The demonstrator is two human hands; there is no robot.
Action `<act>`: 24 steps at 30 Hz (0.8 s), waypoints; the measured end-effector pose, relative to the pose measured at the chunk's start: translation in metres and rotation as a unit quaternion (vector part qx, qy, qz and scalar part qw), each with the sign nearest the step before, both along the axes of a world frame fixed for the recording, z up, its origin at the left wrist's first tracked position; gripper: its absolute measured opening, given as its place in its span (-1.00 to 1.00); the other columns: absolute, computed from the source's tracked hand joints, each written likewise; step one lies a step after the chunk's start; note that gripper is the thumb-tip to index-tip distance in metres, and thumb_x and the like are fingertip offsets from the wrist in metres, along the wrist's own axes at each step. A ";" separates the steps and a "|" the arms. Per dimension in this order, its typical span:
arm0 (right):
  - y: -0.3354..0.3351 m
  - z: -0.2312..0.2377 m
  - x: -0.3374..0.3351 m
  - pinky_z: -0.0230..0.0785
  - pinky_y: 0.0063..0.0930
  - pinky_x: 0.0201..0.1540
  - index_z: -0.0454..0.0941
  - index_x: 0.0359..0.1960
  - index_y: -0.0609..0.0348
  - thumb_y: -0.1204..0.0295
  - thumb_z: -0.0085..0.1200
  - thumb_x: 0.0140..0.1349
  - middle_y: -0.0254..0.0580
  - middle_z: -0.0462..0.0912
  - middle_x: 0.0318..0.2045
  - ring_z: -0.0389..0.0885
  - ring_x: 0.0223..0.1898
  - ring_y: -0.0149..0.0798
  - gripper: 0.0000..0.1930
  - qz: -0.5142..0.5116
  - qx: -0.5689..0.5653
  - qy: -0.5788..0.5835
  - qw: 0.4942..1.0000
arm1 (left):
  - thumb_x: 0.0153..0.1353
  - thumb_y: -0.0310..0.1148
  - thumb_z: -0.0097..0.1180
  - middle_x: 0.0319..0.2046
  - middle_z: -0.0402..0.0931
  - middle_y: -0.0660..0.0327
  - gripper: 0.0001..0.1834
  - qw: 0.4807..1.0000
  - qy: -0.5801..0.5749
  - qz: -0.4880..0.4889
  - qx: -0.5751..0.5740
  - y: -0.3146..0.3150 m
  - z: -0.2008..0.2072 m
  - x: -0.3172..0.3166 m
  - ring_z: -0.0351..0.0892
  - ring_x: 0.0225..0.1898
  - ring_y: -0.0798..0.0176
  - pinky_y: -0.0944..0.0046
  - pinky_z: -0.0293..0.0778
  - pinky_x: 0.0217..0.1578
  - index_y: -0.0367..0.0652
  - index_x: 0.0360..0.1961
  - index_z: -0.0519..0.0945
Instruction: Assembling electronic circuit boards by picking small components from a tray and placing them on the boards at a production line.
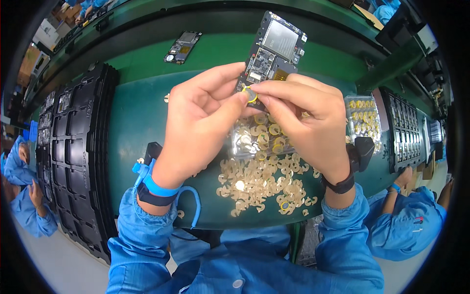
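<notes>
Above the work mat I hold a dark circuit board [281, 41], tilted, with a silver shield and a gold patch on it. My left hand [196, 117] is closed on its lower left side, the thumb pressing near the corner. At that corner sits a round coin cell [250, 95] with a yellow rim. My right hand [313, 110] is closed, thumb and forefinger pinching at the cell's edge. Whether the cell is seated in the board I cannot tell. Beneath my hands lies a clear plastic tray [238, 142] of yellow-rimmed coin cells, partly hidden.
Small beige cut-out pieces [254, 183] are heaped near the front edge. Another clear tray of coin cells [362, 117] stands right, beside a black tray of boards [405, 128]. Stacked black trays [73, 142] stand left. A second circuit board [183, 47] lies farther back. People work on both sides.
</notes>
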State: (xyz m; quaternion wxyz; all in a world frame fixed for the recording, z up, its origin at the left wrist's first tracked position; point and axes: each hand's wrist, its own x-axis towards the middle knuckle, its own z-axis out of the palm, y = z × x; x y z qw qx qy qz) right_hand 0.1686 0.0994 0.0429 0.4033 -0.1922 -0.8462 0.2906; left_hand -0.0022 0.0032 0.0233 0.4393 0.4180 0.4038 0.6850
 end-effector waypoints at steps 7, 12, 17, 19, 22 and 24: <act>0.001 -0.001 -0.001 0.35 -0.42 -0.54 0.80 -0.20 0.20 0.66 0.28 0.16 -0.17 0.64 -0.53 0.58 -0.59 -0.25 -0.81 0.011 0.046 -0.001 0.999 | 0.41 -0.63 0.17 0.11 0.68 -0.15 -0.52 1.000 -0.014 -0.013 -0.001 -0.001 -0.001 -0.001 0.75 0.07 0.10 0.13 0.76 0.05 -0.54 0.32 0.45; 0.001 0.001 0.000 0.39 -0.40 -0.52 0.80 -0.19 0.22 0.67 0.28 0.16 -0.15 0.65 -0.52 0.62 -0.57 -0.23 -0.81 0.013 0.045 -0.009 0.999 | 0.39 -0.66 0.18 0.11 0.68 -0.15 -0.52 0.999 -0.030 -0.011 0.010 -0.001 -0.001 0.000 0.75 0.07 0.09 0.11 0.77 0.05 -0.52 0.31 0.45; 0.001 -0.001 -0.001 0.43 -0.38 -0.51 0.80 -0.18 0.23 0.68 0.28 0.17 -0.13 0.67 -0.51 0.65 -0.55 -0.21 -0.80 0.019 0.049 0.004 0.999 | 0.38 -0.68 0.19 0.10 0.68 -0.15 -0.52 0.999 -0.027 -0.004 0.017 -0.001 -0.005 -0.001 0.75 0.07 0.09 0.10 0.78 0.04 -0.50 0.31 0.46; 0.001 0.000 0.000 0.44 -0.38 -0.51 0.79 -0.18 0.23 0.68 0.27 0.18 -0.13 0.68 -0.49 0.65 -0.55 -0.19 -0.81 0.022 0.059 -0.003 0.998 | 0.38 -0.68 0.19 0.10 0.69 -0.15 -0.52 0.999 -0.030 -0.004 0.017 -0.001 -0.005 -0.001 0.75 0.07 0.09 0.10 0.78 0.04 -0.49 0.31 0.46; 0.001 0.000 -0.001 0.44 -0.38 -0.50 0.79 -0.19 0.23 0.68 0.27 0.18 -0.14 0.70 -0.48 0.66 -0.55 -0.19 -0.81 0.026 0.063 -0.001 0.998 | 0.37 -0.68 0.19 0.09 0.69 -0.14 -0.52 1.000 -0.030 -0.007 0.001 -0.001 -0.005 -0.002 0.76 0.06 0.09 0.10 0.78 0.03 -0.48 0.30 0.47; 0.001 0.000 0.000 0.44 -0.38 -0.50 0.79 -0.20 0.23 0.68 0.27 0.17 -0.14 0.70 -0.47 0.66 -0.55 -0.20 -0.82 0.025 0.061 -0.002 0.998 | 0.37 -0.67 0.19 0.09 0.69 -0.14 -0.53 0.999 -0.033 -0.005 -0.001 -0.001 -0.006 -0.002 0.76 0.06 0.09 0.10 0.78 0.02 -0.47 0.30 0.47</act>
